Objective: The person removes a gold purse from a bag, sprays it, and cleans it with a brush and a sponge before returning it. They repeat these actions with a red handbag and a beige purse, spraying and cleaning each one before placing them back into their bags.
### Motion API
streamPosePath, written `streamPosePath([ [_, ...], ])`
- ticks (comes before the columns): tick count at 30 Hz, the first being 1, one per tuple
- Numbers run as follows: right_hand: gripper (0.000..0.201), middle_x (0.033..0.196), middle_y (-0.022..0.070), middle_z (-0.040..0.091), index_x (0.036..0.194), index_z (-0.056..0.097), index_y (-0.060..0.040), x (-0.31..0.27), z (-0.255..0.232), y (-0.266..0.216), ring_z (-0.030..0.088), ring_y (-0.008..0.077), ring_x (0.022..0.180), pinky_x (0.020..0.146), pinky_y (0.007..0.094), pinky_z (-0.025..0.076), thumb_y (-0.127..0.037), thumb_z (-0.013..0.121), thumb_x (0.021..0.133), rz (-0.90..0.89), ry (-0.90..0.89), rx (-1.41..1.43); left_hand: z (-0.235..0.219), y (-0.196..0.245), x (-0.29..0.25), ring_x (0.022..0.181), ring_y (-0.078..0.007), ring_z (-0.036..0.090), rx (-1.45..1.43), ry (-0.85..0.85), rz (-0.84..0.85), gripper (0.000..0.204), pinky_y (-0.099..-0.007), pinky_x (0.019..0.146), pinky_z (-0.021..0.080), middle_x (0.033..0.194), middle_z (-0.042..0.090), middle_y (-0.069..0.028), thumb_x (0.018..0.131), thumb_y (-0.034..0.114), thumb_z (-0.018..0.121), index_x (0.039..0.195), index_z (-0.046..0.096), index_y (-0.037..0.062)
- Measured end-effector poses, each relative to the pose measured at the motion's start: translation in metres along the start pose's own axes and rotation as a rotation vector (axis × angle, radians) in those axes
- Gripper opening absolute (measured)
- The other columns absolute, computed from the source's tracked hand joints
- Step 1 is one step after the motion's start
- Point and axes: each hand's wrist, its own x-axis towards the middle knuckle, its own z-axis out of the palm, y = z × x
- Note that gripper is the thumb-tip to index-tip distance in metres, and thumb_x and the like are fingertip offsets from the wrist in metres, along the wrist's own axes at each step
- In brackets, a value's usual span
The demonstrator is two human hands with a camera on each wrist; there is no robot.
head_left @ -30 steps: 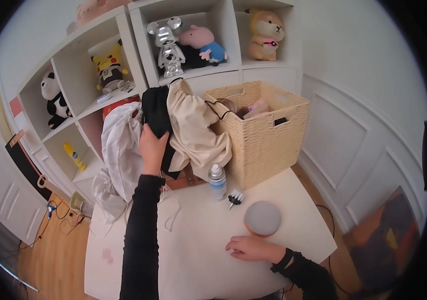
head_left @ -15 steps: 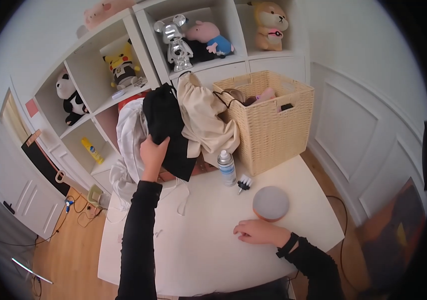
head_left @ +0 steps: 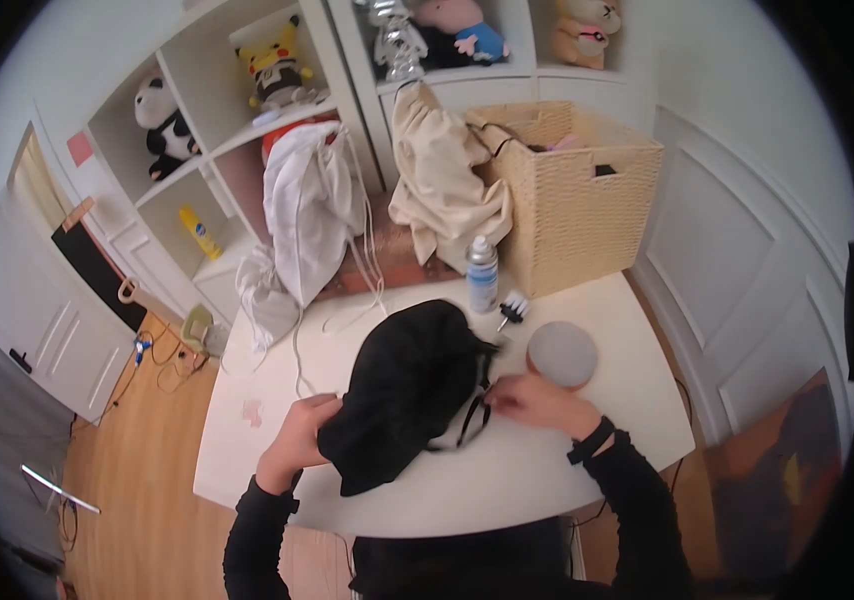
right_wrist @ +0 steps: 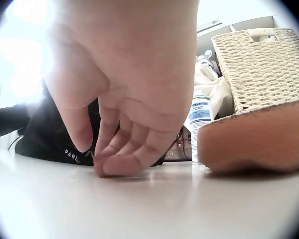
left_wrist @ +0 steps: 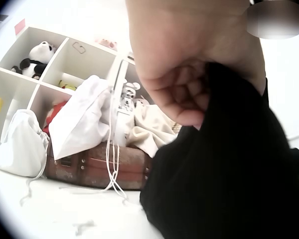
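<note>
A black cloth bag (head_left: pixel 412 390) with a black cord at its right side is spread above the near middle of the white table (head_left: pixel 547 475). My left hand (head_left: pixel 297 440) grips its left edge, and in the left wrist view the fingers curl into the cloth. Small pale lettering shows low on the bag in the right wrist view. My right hand (head_left: pixel 537 402) is beside the cord, fingers loosely bent and thumb apart from them, with fingertips close over the table (right_wrist: pixel 154 204). Next to that hand lies a round grey-topped object (head_left: pixel 562 352) with an orange-brown side.
Behind stand a spray can (head_left: pixel 482 275), a small white-bristled brush (head_left: pixel 514 307), a white drawstring bag (head_left: pixel 312 215), a smaller white bag (head_left: pixel 267 300), a beige bag (head_left: pixel 447 185), a brown case (left_wrist: pixel 94 167) and a woven basket (head_left: pixel 587 215). Shelves with toys line the wall.
My left hand has brought the black bag from among the other bags to the near part of the table. My right hand has moved up and right, beside its cord. The head view has tilted downward.
</note>
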Motion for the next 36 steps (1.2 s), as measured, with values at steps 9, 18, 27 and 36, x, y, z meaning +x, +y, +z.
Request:
streamPosePath([
  [9,0.015,0.082,0.0099,0.063,0.093,0.067,-0.0026,0.019,-0.083,-0.136,0.062,0.0242,0.07,0.064,0.0322,0.049,0.0,0.064,0.078,-0.144,0.495,-0.063,-0.025,0.016,0.039,0.106,-0.0356,0.058,-0.106,-0.216,0.09,0.05,-0.0378,0.091,0.046,0.114,0.059,-0.0166,0.07,0.007,0.072,0.116,0.056,-0.0012],
  [18,0.017,0.078,0.0138,0.064,0.085,0.068,-0.0016,0.012,-0.128,-0.155,0.062,0.0317,0.069,0.065,0.0379,0.049,-0.005,0.055,0.074,0.274,0.177,-0.287,-0.051,0.114,0.08,0.13,-0.0331,0.048,-0.001,-0.14,0.228,0.071,-0.0378,0.107,0.039,0.137,0.049,-0.02,0.078,0.021,0.071,0.139,0.043,0.0019],
  [27,0.031,0.094,0.0121,0.066,0.106,0.067,-0.0035,0.018,-0.124,-0.176,0.064,0.0295,0.079,0.072,0.0372,0.052,-0.02,0.069,0.08,0.233,0.287,-0.19,-0.013,0.114,0.085,0.106,-0.0334,0.06,0.219,0.141,0.146,0.064,-0.0398,0.086,0.051,0.124,0.056,-0.0153,0.074,0.021,0.072,0.132,0.051,0.0044],
  [36,0.07,0.12,0.0141,0.051,0.134,0.05,-0.0036,0.063,-0.068,-0.165,0.052,0.0329,0.108,0.088,0.0402,0.046,-0.019,0.077,0.072,-0.011,0.171,-0.527,0.009,0.116,0.087,0.105,-0.0327,0.059,0.301,0.258,0.195,0.066,-0.0418,0.088,0.05,0.118,0.057,-0.0127,0.062,-0.001,0.068,0.127,0.055,0.0031],
])
